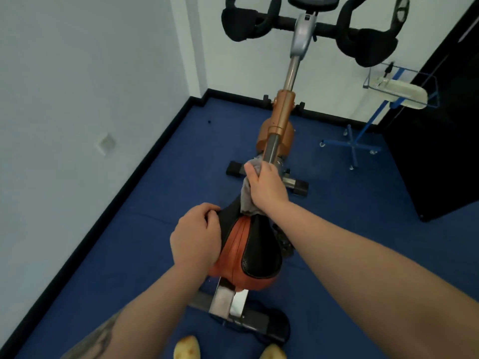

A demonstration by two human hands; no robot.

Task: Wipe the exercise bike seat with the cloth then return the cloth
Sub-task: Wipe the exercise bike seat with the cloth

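Note:
The exercise bike seat [255, 252] is orange and black and sits in the lower middle of the head view. My left hand [195, 238] grips the seat's left side. My right hand [267, 187] is closed on a grey cloth [246, 196] and presses it on the narrow front nose of the seat. Part of the cloth bunches out beyond my fingers near the steel post [272, 147]; the rest is hidden under my hand.
The bike's orange frame [282, 112] and black handlebars [308, 24] stand ahead by the white wall. A blue wheeled stand [355, 143] with a white tray [401, 93] is at the right, beside a black cabinet [440, 151]. Blue floor mat surrounds the bike; my yellow shoes [186, 348] show at the bottom.

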